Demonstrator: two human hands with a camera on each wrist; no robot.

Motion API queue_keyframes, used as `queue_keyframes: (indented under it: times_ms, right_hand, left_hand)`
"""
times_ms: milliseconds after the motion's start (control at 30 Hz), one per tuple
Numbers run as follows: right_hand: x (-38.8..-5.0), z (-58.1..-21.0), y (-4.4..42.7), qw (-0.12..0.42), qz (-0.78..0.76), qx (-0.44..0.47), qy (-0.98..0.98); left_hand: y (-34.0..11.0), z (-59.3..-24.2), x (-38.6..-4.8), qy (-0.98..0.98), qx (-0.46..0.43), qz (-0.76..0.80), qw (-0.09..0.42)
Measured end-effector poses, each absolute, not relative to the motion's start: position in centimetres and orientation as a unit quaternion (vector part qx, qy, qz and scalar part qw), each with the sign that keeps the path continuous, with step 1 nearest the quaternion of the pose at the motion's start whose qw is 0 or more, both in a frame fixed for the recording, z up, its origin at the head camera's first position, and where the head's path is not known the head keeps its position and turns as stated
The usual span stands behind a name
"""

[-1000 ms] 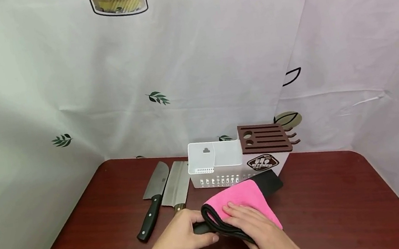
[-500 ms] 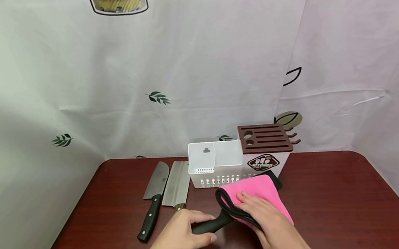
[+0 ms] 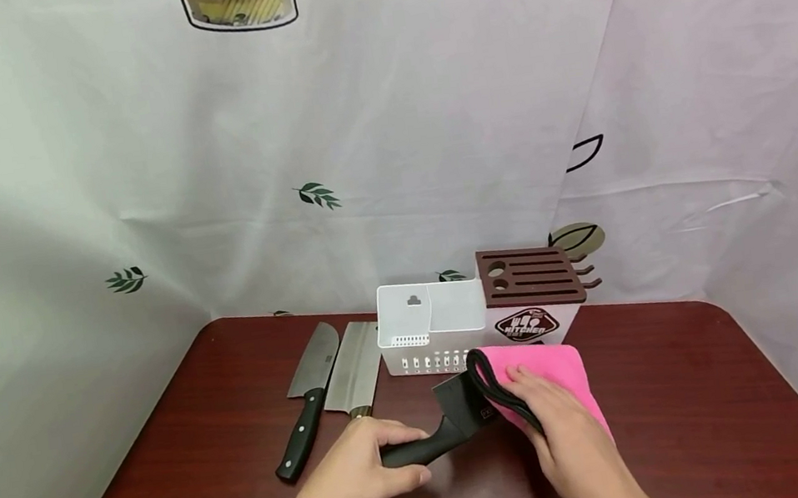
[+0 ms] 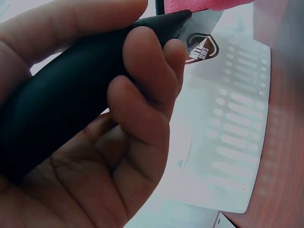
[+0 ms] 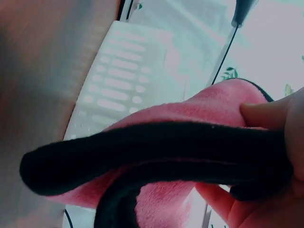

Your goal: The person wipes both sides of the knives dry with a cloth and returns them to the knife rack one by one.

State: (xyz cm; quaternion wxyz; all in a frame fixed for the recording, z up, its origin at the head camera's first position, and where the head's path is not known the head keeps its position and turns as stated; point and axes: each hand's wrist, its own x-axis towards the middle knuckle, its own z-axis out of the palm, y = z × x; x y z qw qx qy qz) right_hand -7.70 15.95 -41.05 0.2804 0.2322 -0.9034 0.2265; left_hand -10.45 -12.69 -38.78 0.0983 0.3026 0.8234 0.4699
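Observation:
In the head view my left hand grips the black handle of a broad-bladed kitchen knife, holding it above the table. Its curled fingers wrap the handle in the left wrist view. My right hand holds a folded pink cloth with black edging, and the cloth is round the far part of the blade. The blade's tip is hidden by the cloth. In the right wrist view, the cloth's folded black edge lies between thumb and fingers.
Left of the hands, a black-handled knife and a cleaver lie on the dark red table. A white perforated holder with a brown slotted top stands behind the hands, near the curtain.
My right hand and the cloth have slid rightward along the knife, from the handle end toward the tip, uncovering the handle's neck and part of the blade. My left hand stays almost still.

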Motion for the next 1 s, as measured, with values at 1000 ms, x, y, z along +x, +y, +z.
queue_keyframes:
  times_ms: [1000]
  right_hand:
    - [-7.8,-39.5,21.4,0.201,0.344,-0.025,-0.917]
  left_hand:
    - [-13.5,-38.0,-10.4,0.819,0.292,0.481,0.11]
